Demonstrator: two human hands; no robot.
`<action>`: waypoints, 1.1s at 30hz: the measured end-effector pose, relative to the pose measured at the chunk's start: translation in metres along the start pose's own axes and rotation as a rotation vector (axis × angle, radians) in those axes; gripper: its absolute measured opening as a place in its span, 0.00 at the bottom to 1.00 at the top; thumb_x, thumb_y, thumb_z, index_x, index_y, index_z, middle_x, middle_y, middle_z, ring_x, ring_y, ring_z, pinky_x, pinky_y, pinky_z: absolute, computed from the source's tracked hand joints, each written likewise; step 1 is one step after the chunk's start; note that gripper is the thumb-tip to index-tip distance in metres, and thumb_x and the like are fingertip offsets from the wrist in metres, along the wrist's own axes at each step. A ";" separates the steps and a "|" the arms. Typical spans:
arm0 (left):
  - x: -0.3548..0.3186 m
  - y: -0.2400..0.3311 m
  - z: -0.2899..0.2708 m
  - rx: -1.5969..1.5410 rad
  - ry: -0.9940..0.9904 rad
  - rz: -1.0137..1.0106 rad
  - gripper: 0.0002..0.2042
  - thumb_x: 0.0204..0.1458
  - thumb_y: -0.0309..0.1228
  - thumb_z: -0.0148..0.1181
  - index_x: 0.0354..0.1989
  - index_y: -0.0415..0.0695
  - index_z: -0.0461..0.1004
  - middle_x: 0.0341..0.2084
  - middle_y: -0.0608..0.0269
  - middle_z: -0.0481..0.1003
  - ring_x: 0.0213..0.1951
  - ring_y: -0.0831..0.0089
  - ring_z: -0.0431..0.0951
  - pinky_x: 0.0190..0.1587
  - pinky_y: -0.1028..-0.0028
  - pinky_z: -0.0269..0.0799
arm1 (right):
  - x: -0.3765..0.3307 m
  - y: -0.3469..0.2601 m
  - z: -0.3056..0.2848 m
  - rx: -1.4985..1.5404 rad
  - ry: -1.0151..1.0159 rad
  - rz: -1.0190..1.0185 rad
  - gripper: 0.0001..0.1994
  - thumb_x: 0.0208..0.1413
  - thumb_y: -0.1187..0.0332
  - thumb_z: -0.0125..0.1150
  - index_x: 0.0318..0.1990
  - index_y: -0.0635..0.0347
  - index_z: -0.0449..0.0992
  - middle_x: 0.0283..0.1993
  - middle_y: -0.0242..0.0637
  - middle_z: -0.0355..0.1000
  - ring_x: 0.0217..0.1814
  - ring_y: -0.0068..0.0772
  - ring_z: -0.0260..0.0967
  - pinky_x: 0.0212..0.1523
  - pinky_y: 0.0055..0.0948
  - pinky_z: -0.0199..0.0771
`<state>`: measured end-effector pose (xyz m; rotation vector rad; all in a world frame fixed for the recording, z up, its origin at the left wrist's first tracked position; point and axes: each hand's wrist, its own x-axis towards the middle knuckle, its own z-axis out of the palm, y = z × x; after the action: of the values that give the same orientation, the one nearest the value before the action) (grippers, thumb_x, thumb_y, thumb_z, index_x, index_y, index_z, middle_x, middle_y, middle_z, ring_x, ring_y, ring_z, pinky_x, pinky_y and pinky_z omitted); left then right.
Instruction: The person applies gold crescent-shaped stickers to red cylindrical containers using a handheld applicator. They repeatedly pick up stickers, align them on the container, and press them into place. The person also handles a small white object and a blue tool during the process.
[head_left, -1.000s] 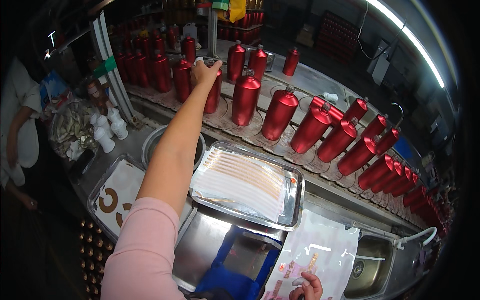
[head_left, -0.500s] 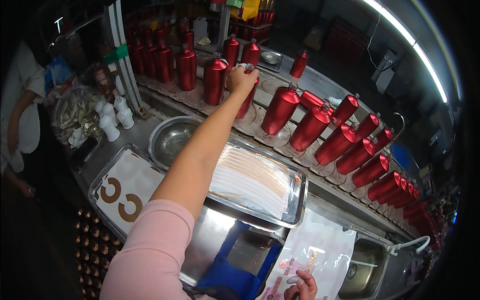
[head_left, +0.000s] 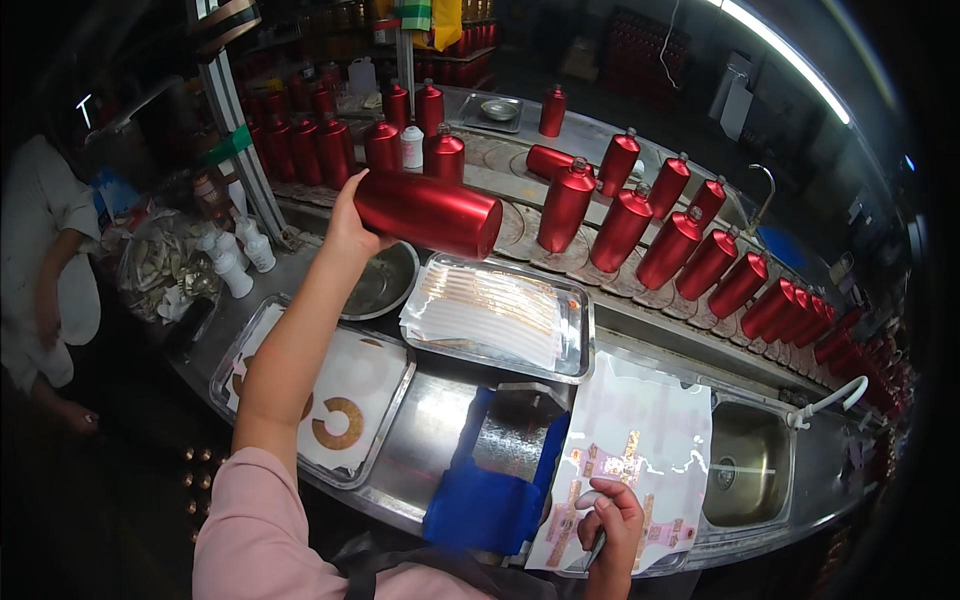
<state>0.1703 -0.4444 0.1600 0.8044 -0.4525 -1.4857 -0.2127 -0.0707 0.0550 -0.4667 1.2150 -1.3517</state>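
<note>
My left hand point(head_left: 357, 218) is closed around the neck end of a glossy red bottle point(head_left: 430, 212). The bottle lies nearly level in the air, its base toward the right, above a round metal bowl point(head_left: 385, 285) and a tray of white strips with gold bands point(head_left: 490, 312). Low on the right, my right hand point(head_left: 612, 520) is closed on a thin, dark, pointed tool point(head_left: 597, 547), mostly hidden by the fingers. A pale covering shows on one of its fingertips. Beneath this hand lies a white sheet with pink and gold labels point(head_left: 640, 450).
Red bottles point(head_left: 567, 205) stand along a conveyor of rounded plates point(head_left: 515, 230) behind the trays. Gold C-shaped labels point(head_left: 338, 424) lie in a left tray. A blue cloth point(head_left: 480, 510) covers the front ledge; a sink point(head_left: 745, 460) is at right. Another person point(head_left: 50, 250) stands far left.
My left hand has lifted a red bottle off the conveyor and brought it left and nearer, tipping it on its side. My right hand stays low over the label sheet. The view has shifted.
</note>
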 end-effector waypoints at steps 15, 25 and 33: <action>-0.245 0.003 -0.050 0.181 0.004 0.007 0.21 0.60 0.46 0.56 0.48 0.39 0.78 0.42 0.49 0.82 0.47 0.55 0.82 0.53 0.57 0.79 | -0.061 -0.008 0.092 -0.170 -0.459 -0.095 0.15 0.60 0.75 0.59 0.55 0.65 0.74 0.43 0.32 0.77 0.36 0.11 0.68 0.33 0.12 0.62; -0.278 -0.056 0.006 0.937 -0.619 0.031 0.14 0.52 0.26 0.69 0.48 0.42 0.82 0.41 0.64 0.82 0.45 0.78 0.79 0.52 0.75 0.72 | -0.067 -0.031 0.086 -0.321 -0.420 -0.037 0.15 0.60 0.75 0.60 0.54 0.66 0.75 0.46 0.35 0.75 0.48 0.23 0.73 0.51 0.22 0.72; -0.259 -0.036 0.027 0.918 -1.057 -0.351 0.25 0.42 0.29 0.69 0.54 0.41 0.80 0.50 0.58 0.76 0.53 0.69 0.76 0.58 0.72 0.68 | -0.068 -0.040 0.092 -0.353 -0.397 -0.001 0.15 0.59 0.75 0.60 0.53 0.64 0.75 0.42 0.33 0.78 0.35 0.16 0.68 0.34 0.16 0.63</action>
<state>0.1075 -0.1933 0.2053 0.7284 -1.9622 -1.9720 -0.1388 -0.0541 0.1495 -0.9382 1.1166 -0.9822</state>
